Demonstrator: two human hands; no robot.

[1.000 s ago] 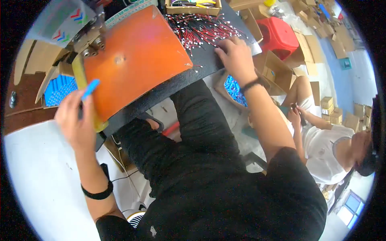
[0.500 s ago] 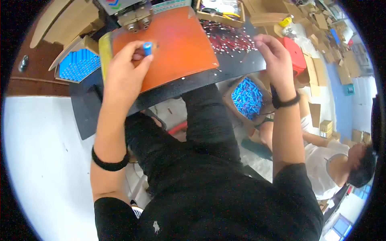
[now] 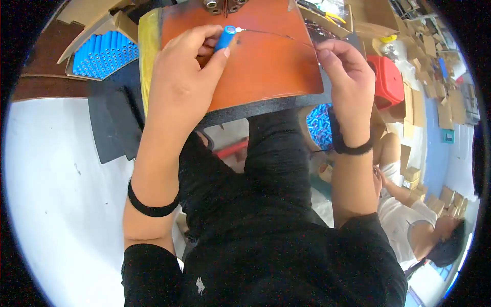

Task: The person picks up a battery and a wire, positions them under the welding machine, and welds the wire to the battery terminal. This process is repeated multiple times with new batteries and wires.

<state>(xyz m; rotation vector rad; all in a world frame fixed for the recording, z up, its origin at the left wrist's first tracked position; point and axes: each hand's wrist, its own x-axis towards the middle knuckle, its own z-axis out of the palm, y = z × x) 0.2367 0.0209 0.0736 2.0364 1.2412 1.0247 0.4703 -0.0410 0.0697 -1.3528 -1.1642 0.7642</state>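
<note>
My left hand [image 3: 184, 84] is closed on a blue cylindrical battery cell [image 3: 224, 40], held tilted above an orange mat [image 3: 271, 71]. In my right hand [image 3: 349, 71], thumb and fingers pinch the far end of a thin dark wire lead [image 3: 276, 34]. The lead stretches across the mat to the cell, where its pale tip is at the cell's upper end; I cannot tell whether it is fixed there. Just beyond the cell are the metal heads of a machine [image 3: 222, 6].
At left stands a cardboard box of blue cells [image 3: 105, 53]. Below the bench's right side, more blue cells [image 3: 319, 128] are partly hidden by my right wrist. A red stool [image 3: 386, 84] and a person in white [image 3: 401, 222] are at right. A tray with yellow-handled pliers [image 3: 333, 18] lies far right.
The view has shifted. My left hand has moved right and forward with the cell. The wire lead now shows stretched between the cell and my right hand.
</note>
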